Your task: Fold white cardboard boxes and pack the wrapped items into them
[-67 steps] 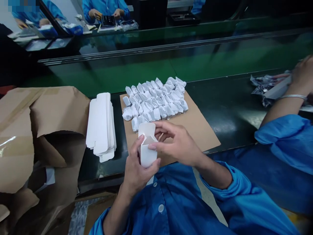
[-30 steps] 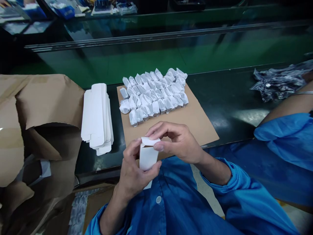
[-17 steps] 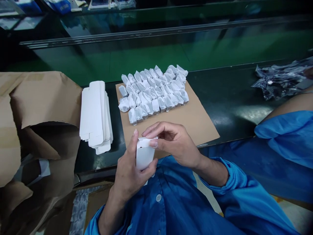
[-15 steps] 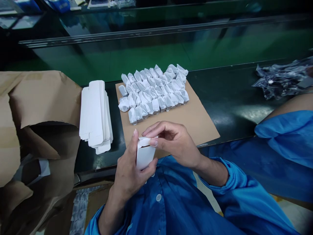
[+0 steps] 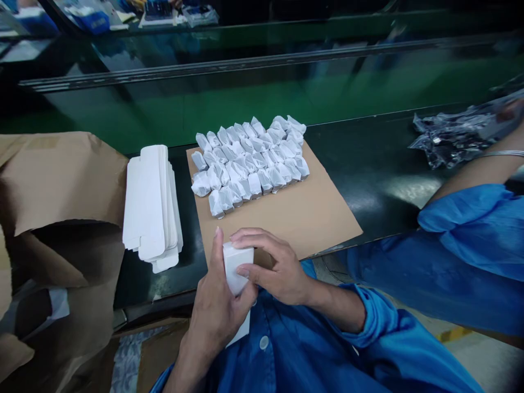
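Note:
A small white carton (image 5: 236, 267) is held upright between my two hands, just in front of my chest. My left hand (image 5: 216, 300) wraps around its left side and lower part, thumb along the side. My right hand (image 5: 274, 265) grips the upper part, fingers over the top and thumb on the near face. The carton's top looks closed. Beyond my hands, several small paper-wrapped pieces (image 5: 249, 158) stand in rows on a flat brown cardboard sheet (image 5: 315, 213). To the left lies a stack of flattened white cartons (image 5: 149, 202).
A large open brown cardboard box (image 5: 69, 180) stands at the left. On the dark bench (image 5: 352, 147), clear plastic bags (image 5: 454, 134) lie at the right, by a co-worker's arm in a blue sleeve (image 5: 470, 218). A green panel (image 5: 229, 103) runs along the back.
The carton's top flap, partly raised before, is now down. My right hand has shifted from the flap to gripping the carton's top and near face. The whole view has shifted slightly.

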The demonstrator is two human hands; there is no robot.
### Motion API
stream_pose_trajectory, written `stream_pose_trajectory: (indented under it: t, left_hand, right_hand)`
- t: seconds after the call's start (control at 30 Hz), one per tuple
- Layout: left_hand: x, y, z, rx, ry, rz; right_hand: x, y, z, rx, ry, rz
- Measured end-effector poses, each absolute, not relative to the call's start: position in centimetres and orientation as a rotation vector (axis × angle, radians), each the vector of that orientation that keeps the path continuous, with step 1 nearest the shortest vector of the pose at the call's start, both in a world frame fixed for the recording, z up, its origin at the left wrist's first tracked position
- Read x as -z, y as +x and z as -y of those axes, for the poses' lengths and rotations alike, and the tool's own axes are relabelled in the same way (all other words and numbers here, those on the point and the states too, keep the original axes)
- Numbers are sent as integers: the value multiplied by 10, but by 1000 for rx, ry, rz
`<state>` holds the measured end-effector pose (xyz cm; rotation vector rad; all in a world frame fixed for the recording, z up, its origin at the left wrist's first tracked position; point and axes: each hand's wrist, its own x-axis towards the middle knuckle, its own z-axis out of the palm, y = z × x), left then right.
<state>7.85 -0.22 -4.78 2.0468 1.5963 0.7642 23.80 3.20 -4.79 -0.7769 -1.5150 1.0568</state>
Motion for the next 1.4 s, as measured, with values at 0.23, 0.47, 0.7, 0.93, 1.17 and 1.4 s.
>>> stream_pose_trajectory:
  t: [0.23, 0.47, 0.7, 0.93, 1.17, 1.4]
  left_hand:
    - [65, 82, 6, -944, 1830, -1649]
    - [65, 75, -6, -1545, 1636, -1818]
    - [46, 27, 1, -673, 2834, -1375]
    - [78, -6, 16, -662, 2554, -1788]
    - [96, -23, 38, -696, 2243, -1852]
    - [91, -34, 39, -878, 2155, -1814]
  right_hand:
    - [61, 237, -26, -1182, -817, 1560]
    - [55, 256, -10, -1564, -1220, 1653]
    - [9, 263, -81, -1393, -803, 2523]
    - [7, 199, -152, 156, -917, 2924]
    - [16, 172, -178, 20, -734, 3047]
    - [2, 185, -150, -233, -1030, 3168]
